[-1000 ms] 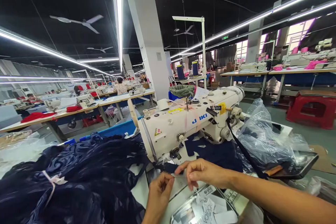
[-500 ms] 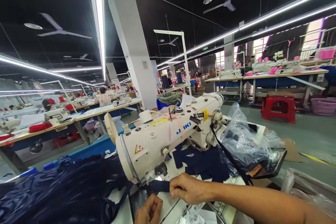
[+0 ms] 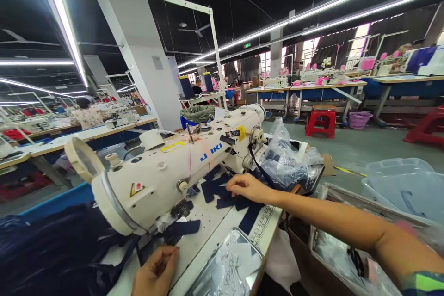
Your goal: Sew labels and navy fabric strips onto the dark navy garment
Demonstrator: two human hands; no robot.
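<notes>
A cream JUKI sewing machine stands on a white table. My left hand rests low by the needle end, fingers curled on a dark navy strip that runs under the presser foot. My right hand reaches across to a pile of small navy fabric pieces under the machine's arm, fingertips pinched down on them. A heap of dark navy velvet fabric lies at the left.
A metal tray of white labels sits at the table's front edge. A clear plastic bag with navy pieces lies right of the machine. Clear bins stand at right, red stools and other sewing tables behind.
My right hand left the strip by the needle and moved right to the pile of navy pieces. The view swung right; my left hand stayed at the strip.
</notes>
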